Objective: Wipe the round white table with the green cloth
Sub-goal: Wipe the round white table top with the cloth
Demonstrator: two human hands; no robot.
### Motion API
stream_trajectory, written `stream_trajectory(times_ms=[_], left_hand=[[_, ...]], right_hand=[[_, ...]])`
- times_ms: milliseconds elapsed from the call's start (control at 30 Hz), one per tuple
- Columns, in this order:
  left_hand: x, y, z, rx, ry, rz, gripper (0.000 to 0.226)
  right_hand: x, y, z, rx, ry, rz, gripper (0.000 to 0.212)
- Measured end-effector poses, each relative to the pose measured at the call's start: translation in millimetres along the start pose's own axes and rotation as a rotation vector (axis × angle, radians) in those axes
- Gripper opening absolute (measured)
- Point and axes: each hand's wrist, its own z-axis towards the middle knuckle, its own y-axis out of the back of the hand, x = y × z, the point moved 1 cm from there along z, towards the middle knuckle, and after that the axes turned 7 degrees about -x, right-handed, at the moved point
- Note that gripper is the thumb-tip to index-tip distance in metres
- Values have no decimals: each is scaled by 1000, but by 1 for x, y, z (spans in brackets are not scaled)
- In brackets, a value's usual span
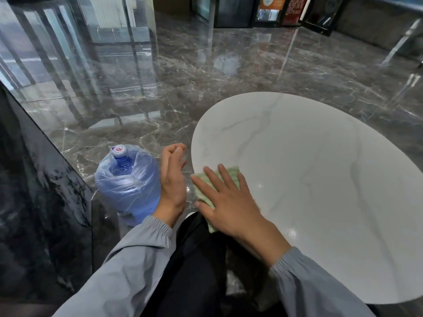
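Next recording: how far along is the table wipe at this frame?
Done: the green cloth is on the round white table, at its near left edge. In hand: the right hand presses it flat with spread fingers; the left hand is off the table, holding nothing. Left: no streaks or dirt show, so the wiped share cannot be told; most of the top lies beyond the cloth.

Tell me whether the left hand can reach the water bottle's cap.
Probably yes: the left hand holds nothing and hangs beside the water bottle, with nothing between it and the cap.
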Motion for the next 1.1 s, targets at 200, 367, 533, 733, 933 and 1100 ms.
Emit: stream_trajectory(times_ms=[200, 367, 533, 733, 933, 1100], left_hand=[[-12, -7, -11, 108, -140, 203, 25], [-13, -34, -40, 305, -392, 436, 18], [-3, -63, -72, 475, -668, 743, 16], [5, -83, -89, 661, -693, 834, 16], [12, -90, -102, 744, -726, 895, 23], [22, -91, -100, 776, -831, 927, 18]], right_hand=[[7, 0, -31, -40, 6, -46, 69], [-15, 2, -117, -60, 39, -124, 91], [-71, 15, -208, -72, -45, -221, 95], [-101, 21, -253, -140, -292, -241, 75], [-69, 4, -230, -260, -285, -279, 70], [-107, 9, -252, -231, -225, -256, 74]])
